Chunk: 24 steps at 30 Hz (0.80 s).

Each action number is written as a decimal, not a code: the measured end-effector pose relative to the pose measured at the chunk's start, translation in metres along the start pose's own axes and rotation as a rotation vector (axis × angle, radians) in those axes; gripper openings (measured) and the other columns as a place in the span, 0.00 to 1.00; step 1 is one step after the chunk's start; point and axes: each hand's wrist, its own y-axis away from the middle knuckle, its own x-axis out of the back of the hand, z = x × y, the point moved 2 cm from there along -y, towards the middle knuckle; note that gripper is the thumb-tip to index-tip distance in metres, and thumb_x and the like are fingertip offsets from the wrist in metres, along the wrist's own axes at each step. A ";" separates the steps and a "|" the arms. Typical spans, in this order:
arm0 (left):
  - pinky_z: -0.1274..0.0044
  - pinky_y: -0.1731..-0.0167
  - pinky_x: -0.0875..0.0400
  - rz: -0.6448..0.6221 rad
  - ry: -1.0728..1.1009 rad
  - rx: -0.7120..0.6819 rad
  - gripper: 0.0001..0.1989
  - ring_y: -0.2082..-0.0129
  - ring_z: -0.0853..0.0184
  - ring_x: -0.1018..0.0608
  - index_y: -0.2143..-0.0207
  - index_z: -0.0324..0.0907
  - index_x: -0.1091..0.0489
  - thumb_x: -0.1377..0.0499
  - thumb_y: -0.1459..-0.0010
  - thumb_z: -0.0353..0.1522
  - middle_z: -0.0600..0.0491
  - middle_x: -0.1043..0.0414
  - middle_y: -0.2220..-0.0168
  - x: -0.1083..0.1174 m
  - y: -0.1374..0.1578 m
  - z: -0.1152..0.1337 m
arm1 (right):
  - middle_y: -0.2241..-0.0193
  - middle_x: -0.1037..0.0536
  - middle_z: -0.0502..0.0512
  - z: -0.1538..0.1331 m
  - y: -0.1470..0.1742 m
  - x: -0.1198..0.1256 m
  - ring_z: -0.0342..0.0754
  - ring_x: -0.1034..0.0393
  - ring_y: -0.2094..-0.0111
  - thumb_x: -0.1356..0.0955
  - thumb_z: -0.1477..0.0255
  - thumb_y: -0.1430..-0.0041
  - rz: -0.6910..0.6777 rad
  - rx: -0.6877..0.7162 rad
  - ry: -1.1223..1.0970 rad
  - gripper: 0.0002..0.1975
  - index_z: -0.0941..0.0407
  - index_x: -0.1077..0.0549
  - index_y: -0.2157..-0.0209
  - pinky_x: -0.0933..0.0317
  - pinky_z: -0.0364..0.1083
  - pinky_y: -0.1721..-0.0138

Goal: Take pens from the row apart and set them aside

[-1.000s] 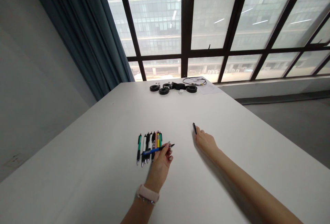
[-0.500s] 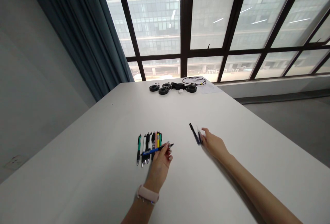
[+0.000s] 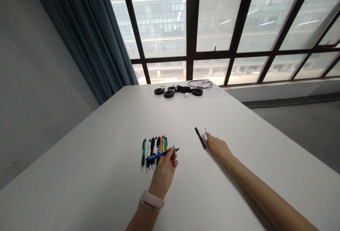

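The tabletop [image 3: 92, 160] looks smooth and matt; pens [image 3: 152, 149] plastic, with shiny metallic tips [image 3: 147, 170]; upper-left curtain [image 3: 79, 29], matt cloth; window panes [image 3: 162, 22], reflective glass.

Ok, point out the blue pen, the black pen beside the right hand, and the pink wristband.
Blue pen [image 3: 156, 156], head view: blue barrel.
Black pen [image 3: 200, 139], head view: mid-barrel.
Pink wristband [image 3: 153, 199], head view: middle of its band.

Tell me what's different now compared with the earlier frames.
The right hand has let go of the black pen, which now lies on the table, and shifted slightly to the right; a slim pale-tipped object now pokes up from its fingers. Unchanged: the left hand holds the blue pen across the row of pens.
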 end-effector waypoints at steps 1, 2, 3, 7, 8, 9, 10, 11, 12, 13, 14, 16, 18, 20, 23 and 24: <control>0.85 0.82 0.38 -0.002 -0.001 0.001 0.11 0.77 0.77 0.31 0.69 0.37 0.26 0.30 0.58 0.28 0.57 0.31 0.74 0.000 0.000 0.000 | 0.58 0.24 0.65 0.002 -0.001 0.000 0.51 0.27 0.58 0.46 0.75 0.34 0.004 -0.003 0.004 0.20 0.62 0.44 0.43 0.38 0.44 0.63; 0.85 0.81 0.37 -0.004 0.000 0.003 0.11 0.77 0.77 0.31 0.69 0.37 0.26 0.30 0.58 0.28 0.57 0.31 0.74 0.000 0.000 0.000 | 0.58 0.24 0.65 0.005 -0.003 0.001 0.51 0.27 0.58 0.46 0.76 0.35 0.004 0.001 0.005 0.20 0.62 0.44 0.42 0.38 0.44 0.63; 0.85 0.81 0.37 -0.005 0.003 0.005 0.11 0.77 0.77 0.31 0.69 0.37 0.26 0.31 0.58 0.28 0.57 0.31 0.74 0.000 0.000 0.000 | 0.58 0.24 0.65 0.007 -0.004 0.001 0.51 0.27 0.58 0.46 0.76 0.35 -0.004 0.009 0.004 0.20 0.63 0.44 0.42 0.39 0.44 0.63; 0.85 0.82 0.38 0.001 0.009 0.006 0.10 0.77 0.77 0.31 0.70 0.37 0.26 0.31 0.57 0.27 0.56 0.31 0.74 0.000 0.001 0.001 | 0.57 0.24 0.64 0.019 -0.007 0.004 0.50 0.28 0.57 0.46 0.76 0.35 -0.041 0.018 0.007 0.20 0.62 0.44 0.42 0.39 0.44 0.62; 0.85 0.82 0.38 0.005 0.006 0.006 0.10 0.77 0.77 0.31 0.70 0.37 0.26 0.31 0.57 0.27 0.56 0.31 0.74 0.000 0.001 0.001 | 0.57 0.24 0.63 0.022 -0.007 0.005 0.51 0.28 0.57 0.46 0.76 0.35 -0.044 0.018 0.010 0.20 0.61 0.44 0.43 0.39 0.44 0.62; 0.85 0.82 0.38 0.006 0.004 0.007 0.10 0.77 0.77 0.31 0.70 0.37 0.26 0.31 0.57 0.27 0.56 0.31 0.74 -0.001 0.001 0.001 | 0.57 0.24 0.63 0.025 -0.007 0.006 0.51 0.28 0.58 0.46 0.75 0.35 -0.045 0.021 0.011 0.20 0.61 0.43 0.43 0.40 0.45 0.62; 0.86 0.82 0.38 0.008 0.003 0.007 0.10 0.77 0.77 0.31 0.70 0.37 0.26 0.31 0.57 0.27 0.56 0.31 0.74 -0.001 0.001 0.001 | 0.57 0.24 0.62 0.027 -0.007 0.006 0.51 0.28 0.58 0.45 0.75 0.35 -0.047 0.026 0.007 0.19 0.60 0.43 0.43 0.40 0.45 0.63; 0.86 0.82 0.38 0.006 0.003 0.007 0.10 0.77 0.77 0.31 0.70 0.37 0.26 0.31 0.57 0.27 0.56 0.31 0.74 -0.001 0.001 0.001 | 0.57 0.24 0.62 0.029 -0.006 0.007 0.51 0.28 0.58 0.46 0.74 0.35 -0.048 0.031 0.002 0.19 0.60 0.43 0.43 0.40 0.45 0.63; 0.86 0.82 0.38 0.006 0.003 0.006 0.10 0.78 0.77 0.31 0.70 0.37 0.26 0.31 0.57 0.27 0.56 0.31 0.74 -0.001 0.001 0.001 | 0.57 0.24 0.62 0.031 -0.006 0.007 0.51 0.28 0.58 0.46 0.73 0.34 -0.046 0.035 -0.004 0.19 0.59 0.43 0.43 0.40 0.45 0.63; 0.85 0.82 0.38 0.005 0.004 0.004 0.10 0.77 0.77 0.31 0.70 0.37 0.26 0.31 0.57 0.27 0.56 0.31 0.75 -0.001 0.001 0.001 | 0.57 0.24 0.62 0.033 -0.006 0.007 0.51 0.28 0.58 0.46 0.73 0.34 -0.041 0.037 -0.010 0.19 0.59 0.43 0.43 0.40 0.45 0.63; 0.85 0.82 0.38 0.004 0.004 0.002 0.10 0.77 0.77 0.31 0.70 0.37 0.26 0.31 0.57 0.27 0.56 0.31 0.75 -0.001 0.000 0.001 | 0.56 0.24 0.62 0.034 -0.006 0.006 0.51 0.28 0.57 0.46 0.73 0.34 -0.034 0.039 -0.015 0.19 0.59 0.43 0.43 0.40 0.45 0.62; 0.85 0.82 0.38 0.008 0.006 0.000 0.10 0.78 0.77 0.31 0.70 0.37 0.26 0.31 0.57 0.27 0.56 0.31 0.75 -0.001 0.000 0.001 | 0.55 0.25 0.62 0.036 -0.006 0.005 0.51 0.28 0.56 0.45 0.73 0.35 -0.019 0.037 -0.021 0.19 0.59 0.44 0.43 0.41 0.45 0.62; 0.85 0.82 0.38 0.012 0.006 -0.001 0.09 0.78 0.77 0.31 0.70 0.37 0.26 0.31 0.56 0.27 0.56 0.31 0.75 0.000 -0.001 0.001 | 0.54 0.25 0.61 0.036 -0.006 0.003 0.50 0.29 0.56 0.45 0.74 0.35 -0.009 0.034 -0.028 0.19 0.59 0.44 0.43 0.41 0.44 0.62; 0.85 0.82 0.38 0.009 0.005 -0.003 0.09 0.77 0.76 0.30 0.70 0.37 0.26 0.31 0.56 0.26 0.56 0.30 0.75 0.001 -0.001 0.001 | 0.54 0.25 0.61 0.037 -0.007 0.002 0.50 0.29 0.56 0.45 0.74 0.35 0.005 0.034 -0.040 0.19 0.59 0.43 0.43 0.41 0.44 0.62; 0.85 0.81 0.38 -0.002 0.010 -0.002 0.10 0.77 0.76 0.30 0.69 0.36 0.26 0.31 0.56 0.26 0.55 0.30 0.74 0.002 -0.002 0.000 | 0.54 0.24 0.61 0.038 -0.008 0.001 0.49 0.28 0.57 0.45 0.73 0.35 0.026 0.021 -0.071 0.19 0.58 0.43 0.43 0.41 0.44 0.64; 0.85 0.81 0.38 0.002 0.014 0.000 0.10 0.77 0.76 0.30 0.70 0.36 0.26 0.31 0.56 0.26 0.55 0.30 0.74 0.002 -0.002 0.000 | 0.56 0.24 0.62 0.039 -0.009 0.000 0.49 0.27 0.58 0.46 0.73 0.34 0.027 0.011 -0.081 0.19 0.58 0.44 0.43 0.41 0.44 0.65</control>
